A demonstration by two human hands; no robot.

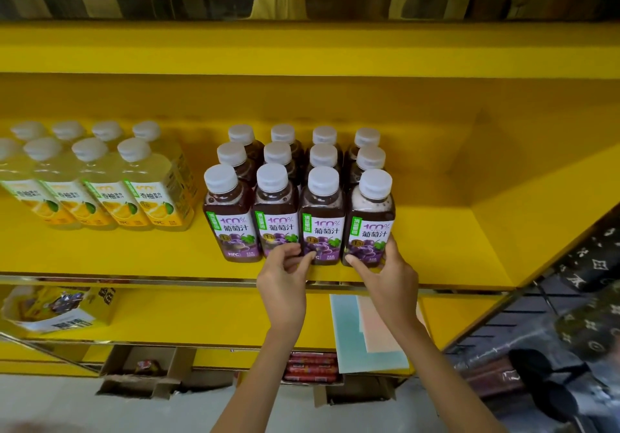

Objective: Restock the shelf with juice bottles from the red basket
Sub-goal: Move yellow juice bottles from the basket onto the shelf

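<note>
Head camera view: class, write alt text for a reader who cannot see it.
Two bare hands, left hand and right hand, touch the front row of purple grape juice bottles, twelve standing in a block on a yellow shelf. Pale yellow citrus juice bottles stand further left.

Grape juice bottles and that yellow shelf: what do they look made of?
Grape juice bottles: likely clear plastic, dark juice showing through, matte white caps, glossy printed labels. Yellow shelf: smooth painted board or metal, cannot tell which; its front edge looks like mirror-like metal trim.

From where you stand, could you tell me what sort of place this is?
Most likely a small shop. Yellow display shelves hold neat rows of labelled grape juice bottles and pomelo juice bottles, with opened cardboard stock boxes on the floor.
</note>
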